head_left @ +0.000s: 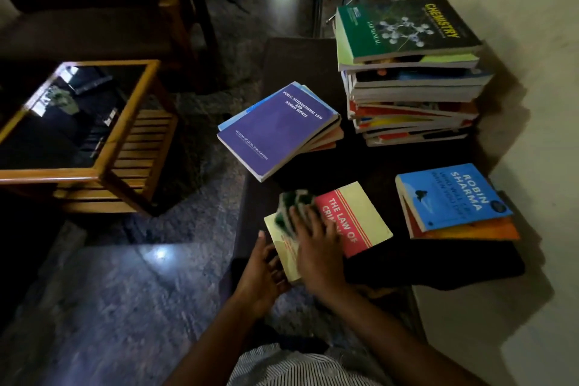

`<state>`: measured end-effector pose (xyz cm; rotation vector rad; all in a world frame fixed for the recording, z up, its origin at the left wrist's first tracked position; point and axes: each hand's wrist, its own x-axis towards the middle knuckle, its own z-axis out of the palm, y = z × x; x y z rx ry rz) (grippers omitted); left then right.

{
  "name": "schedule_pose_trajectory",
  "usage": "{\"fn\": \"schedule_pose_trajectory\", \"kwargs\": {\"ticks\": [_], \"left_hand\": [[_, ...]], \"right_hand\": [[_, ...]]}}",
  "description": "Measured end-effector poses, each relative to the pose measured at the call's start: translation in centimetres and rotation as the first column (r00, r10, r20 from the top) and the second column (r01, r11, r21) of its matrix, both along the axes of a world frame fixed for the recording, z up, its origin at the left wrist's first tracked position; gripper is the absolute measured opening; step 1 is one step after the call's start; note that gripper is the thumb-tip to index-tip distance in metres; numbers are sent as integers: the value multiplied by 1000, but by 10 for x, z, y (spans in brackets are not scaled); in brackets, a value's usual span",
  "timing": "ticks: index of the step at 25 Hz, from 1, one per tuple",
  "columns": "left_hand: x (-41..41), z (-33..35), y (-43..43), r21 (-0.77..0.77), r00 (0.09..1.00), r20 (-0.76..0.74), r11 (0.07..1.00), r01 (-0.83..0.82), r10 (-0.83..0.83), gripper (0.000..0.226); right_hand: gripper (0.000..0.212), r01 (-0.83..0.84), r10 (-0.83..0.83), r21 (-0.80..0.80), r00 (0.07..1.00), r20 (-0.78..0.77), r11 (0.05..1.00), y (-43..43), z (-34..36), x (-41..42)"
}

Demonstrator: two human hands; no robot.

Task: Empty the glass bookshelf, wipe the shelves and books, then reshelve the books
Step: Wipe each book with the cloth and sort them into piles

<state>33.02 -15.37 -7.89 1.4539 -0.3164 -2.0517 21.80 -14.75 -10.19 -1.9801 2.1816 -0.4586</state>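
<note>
Book point(357, 222) in red and cream lying flat on dark seat point(360, 166), left hand point(261, 276) with grip clamped on its near edge, right hand point(316, 247) with grip apart, pressing green cloth point(291, 205) onto cover

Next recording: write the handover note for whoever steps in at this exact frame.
Left hand holds the near edge of the red and cream book.
Right hand presses a green cloth flat on its cover.
Tall stack, purple book pile and blue book pile lie on the dark seat.
Done: these books are out.
Left: finish wiping, then reshelve.
</note>
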Motion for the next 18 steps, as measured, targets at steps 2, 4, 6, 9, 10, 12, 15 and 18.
{"fn": "schedule_pose_trajectory", "kwargs": {"ticks": [2,4,6,9,10,12,15,18], "left_hand": [[1,1,0,27,995,-84,998,-60,62,66],[5,3,0,50,984,-146,994,-100,106,76],[2,3,0,-12,998,-58,999,-34,33,76],[-14,23,-1,-251,983,167,961,112,-71,23],[-21,33,-2,-344,978,202,931,121,-53,11],[-35,48,-3,-556,973,228,817,153,-27,11],[-50,53,-4,-818,889,455,422,391,58,11],[-49,24,-23,-704,719,590,-201,681,369,28]], "right_hand": [[65,-165,168,-32,976,138,986,17,6,19],[66,-217,237,-96,909,343,971,26,14,11],[57,-149,107,-6,684,721,989,30,33,-13],[46,110,-118,75,460,880,991,29,62,-55],[47,162,-117,50,435,893,985,29,72,-65],[46,277,-103,-11,393,914,961,32,90,-80],[43,428,-56,-106,350,935,898,43,105,-95],[46,519,-71,-118,330,941,847,59,95,-104]]}}
